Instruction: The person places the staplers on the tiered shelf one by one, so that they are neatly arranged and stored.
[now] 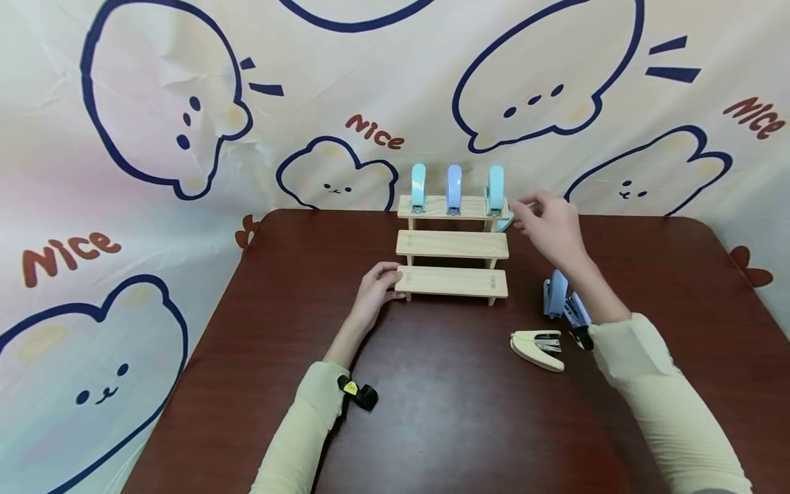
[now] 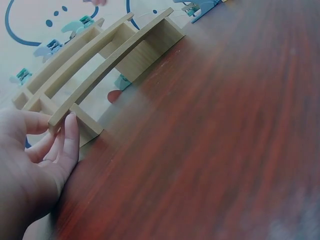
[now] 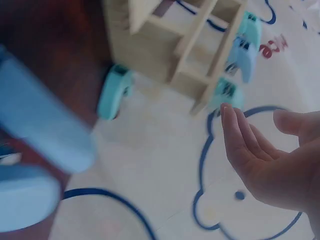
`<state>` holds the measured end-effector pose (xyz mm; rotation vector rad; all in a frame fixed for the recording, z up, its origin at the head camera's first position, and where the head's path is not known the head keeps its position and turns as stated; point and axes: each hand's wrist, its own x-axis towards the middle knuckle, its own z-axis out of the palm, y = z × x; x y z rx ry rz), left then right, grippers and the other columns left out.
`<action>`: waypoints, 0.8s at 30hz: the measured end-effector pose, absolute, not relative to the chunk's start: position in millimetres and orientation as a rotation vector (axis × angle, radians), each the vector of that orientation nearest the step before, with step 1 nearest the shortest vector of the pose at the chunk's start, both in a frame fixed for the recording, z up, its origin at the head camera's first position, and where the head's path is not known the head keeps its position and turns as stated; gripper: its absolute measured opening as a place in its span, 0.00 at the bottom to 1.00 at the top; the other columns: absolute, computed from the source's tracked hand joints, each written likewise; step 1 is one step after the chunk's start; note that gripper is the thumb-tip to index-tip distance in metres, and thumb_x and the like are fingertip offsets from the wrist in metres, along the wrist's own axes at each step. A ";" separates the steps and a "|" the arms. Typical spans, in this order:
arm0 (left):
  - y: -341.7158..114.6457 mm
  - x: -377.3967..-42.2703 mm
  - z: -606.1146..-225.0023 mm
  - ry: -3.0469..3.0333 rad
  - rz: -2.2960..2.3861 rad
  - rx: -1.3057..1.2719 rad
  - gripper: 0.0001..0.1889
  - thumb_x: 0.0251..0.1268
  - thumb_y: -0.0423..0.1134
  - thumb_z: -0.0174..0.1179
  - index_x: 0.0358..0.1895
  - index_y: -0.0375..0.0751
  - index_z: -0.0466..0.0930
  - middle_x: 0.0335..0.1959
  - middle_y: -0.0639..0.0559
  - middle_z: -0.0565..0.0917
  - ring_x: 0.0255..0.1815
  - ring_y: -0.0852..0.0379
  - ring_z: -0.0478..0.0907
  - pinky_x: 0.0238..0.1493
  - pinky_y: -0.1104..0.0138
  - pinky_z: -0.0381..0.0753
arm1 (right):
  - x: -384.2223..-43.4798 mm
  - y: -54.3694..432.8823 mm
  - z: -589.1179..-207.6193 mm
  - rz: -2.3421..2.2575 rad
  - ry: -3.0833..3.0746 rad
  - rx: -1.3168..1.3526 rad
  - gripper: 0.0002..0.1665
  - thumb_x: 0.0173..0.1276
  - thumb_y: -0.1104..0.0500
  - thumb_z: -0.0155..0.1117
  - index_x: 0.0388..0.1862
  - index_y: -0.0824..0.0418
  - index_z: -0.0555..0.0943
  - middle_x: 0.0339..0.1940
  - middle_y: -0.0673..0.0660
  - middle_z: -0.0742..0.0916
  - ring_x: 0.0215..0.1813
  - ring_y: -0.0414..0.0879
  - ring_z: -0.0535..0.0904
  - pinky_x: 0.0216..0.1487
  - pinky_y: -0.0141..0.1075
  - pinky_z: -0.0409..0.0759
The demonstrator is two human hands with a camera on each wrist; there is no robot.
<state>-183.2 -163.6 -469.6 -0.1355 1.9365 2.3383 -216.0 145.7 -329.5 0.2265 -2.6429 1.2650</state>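
The left hand (image 1: 373, 291) grips the wooden rack (image 1: 452, 243) by its bottom step (image 1: 452, 281); the right hand (image 1: 551, 225), fingers loose, hovers beside the top step (image 1: 435, 206). Cartoon-printed cloth (image 1: 426, 75) hangs behind the brown surface (image 1: 444, 418).

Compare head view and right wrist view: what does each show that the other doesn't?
Head only: the left hand gripping the wooden shelf at its bottom left corner, the cream stapler, and both sleeves.

Right wrist only: the broad face of the shelf's side panel, and most of the teal stapler beside it, which the head view shows only in part.

Both: the shelf, three staplers on its top board, the right hand, blue staplers (blurred in the wrist view), table, patterned backdrop.
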 end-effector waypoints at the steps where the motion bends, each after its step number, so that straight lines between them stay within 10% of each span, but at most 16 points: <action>1: -164.0 -183.2 -470.2 1.936 2.338 -0.139 0.14 0.74 0.29 0.57 0.59 0.28 0.76 0.42 0.46 0.81 0.39 0.57 0.80 0.36 0.68 0.87 | -213.9 151.1 -333.3 1.272 -2.646 0.215 0.25 0.81 0.49 0.58 0.56 0.71 0.82 0.42 0.69 0.89 0.33 0.41 0.87 0.30 0.21 0.80; 24: -163.7 -183.2 -469.2 1.937 2.328 -0.139 0.14 0.76 0.30 0.56 0.60 0.28 0.75 0.44 0.46 0.80 0.39 0.57 0.80 0.35 0.68 0.87 | -179.1 225.8 -388.1 1.257 -2.852 -0.009 0.31 0.77 0.45 0.64 0.63 0.70 0.78 0.47 0.68 0.88 0.33 0.36 0.84 0.30 0.30 0.78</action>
